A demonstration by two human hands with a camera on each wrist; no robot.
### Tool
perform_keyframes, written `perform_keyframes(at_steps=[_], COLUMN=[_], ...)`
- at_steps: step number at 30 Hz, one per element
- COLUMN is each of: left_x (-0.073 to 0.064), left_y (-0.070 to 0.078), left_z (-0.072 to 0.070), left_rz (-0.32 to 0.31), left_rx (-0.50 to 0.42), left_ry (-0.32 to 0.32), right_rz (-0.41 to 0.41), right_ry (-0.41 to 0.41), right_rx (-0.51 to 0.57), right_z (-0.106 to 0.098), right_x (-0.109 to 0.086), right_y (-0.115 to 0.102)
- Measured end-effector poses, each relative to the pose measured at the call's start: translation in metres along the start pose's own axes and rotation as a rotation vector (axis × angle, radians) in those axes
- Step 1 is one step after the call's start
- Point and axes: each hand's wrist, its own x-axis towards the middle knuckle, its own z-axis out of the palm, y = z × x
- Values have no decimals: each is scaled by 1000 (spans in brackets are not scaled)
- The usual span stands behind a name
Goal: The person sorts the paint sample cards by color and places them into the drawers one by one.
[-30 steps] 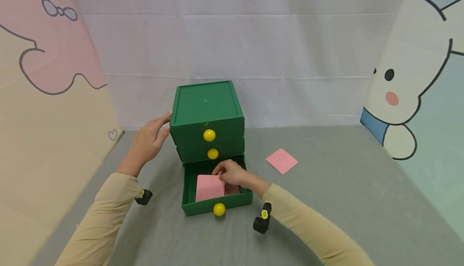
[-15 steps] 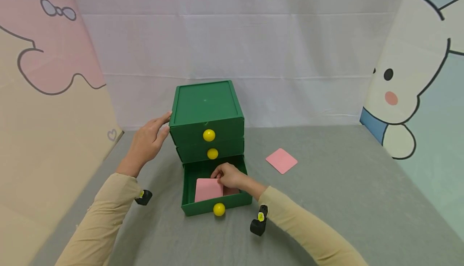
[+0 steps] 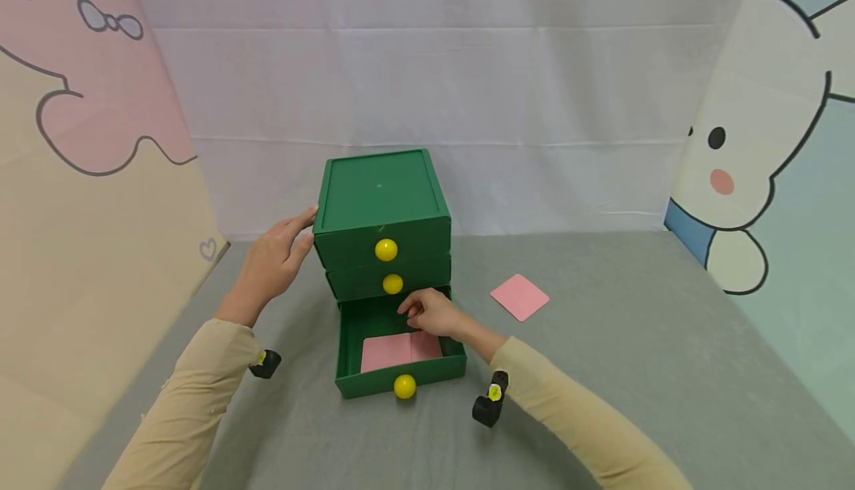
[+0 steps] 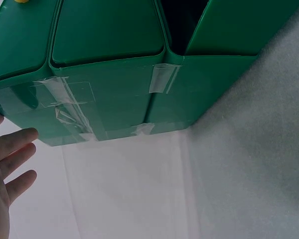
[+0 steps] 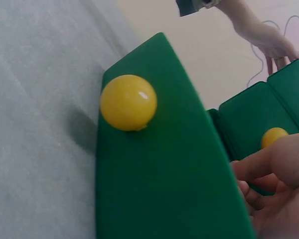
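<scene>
A green drawer cabinet [image 3: 381, 185] with yellow round knobs stands on the grey cloth, its bottom drawer [image 3: 369, 384] pulled out. Two pink square cards lie side by side in that drawer: the left card [image 3: 385, 352] and the right card [image 3: 426, 346]. My right hand [image 3: 434, 314] hovers over the drawer behind the cards, fingers loosely bent, with nothing seen between them. On the cabinet's left side, the extended fingers of my left hand [image 3: 270, 263] touch near its upper front corner. Clear tape [image 4: 65, 97] joins the cabinet's tiers in the left wrist view.
Another pink square card [image 3: 519, 297] lies on the grey cloth [image 3: 634, 341] right of the cabinet. A white curtain [image 3: 534, 119] hangs behind. Printed cartoon panels stand at the left [image 3: 120, 252] and right [image 3: 788, 178].
My right hand lowered the left pink card flat into the drawer and let go of it. It has since risen back and to the right. The left hand stays put.
</scene>
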Motion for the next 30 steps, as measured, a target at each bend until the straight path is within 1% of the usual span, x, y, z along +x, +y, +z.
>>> perform_keyframes(at_steps=[4, 8, 11, 13, 17, 22, 26, 30], left_x=[0, 0, 0, 1, 1, 1, 1, 1], left_y=[0, -1, -1, -1, 0, 1, 1, 0], left_z=[0, 0, 0, 1, 1, 0, -1, -1], left_rz=[1, 1, 0, -1, -5, -8, -11, -15], left_rx=[1, 13, 13, 13, 13, 10, 14, 8], left_ry=[5, 3, 0, -2, -8, -16, -18, -19], right_rz=[-40, -57, -40, -15, 51, 110, 180, 261], right_ry=[15, 30, 57, 95, 186, 255, 294, 322], right_rx=[44, 80, 72, 45, -22, -85, -139, -223], right_z=[-15, -34, -50, -62, -87, -113, -122, -125], right_x=[-8, -19, -28, -33, -42, -54, -61, -64], right_y=[-5, -7, -3, 3, 29, 69, 95, 112])
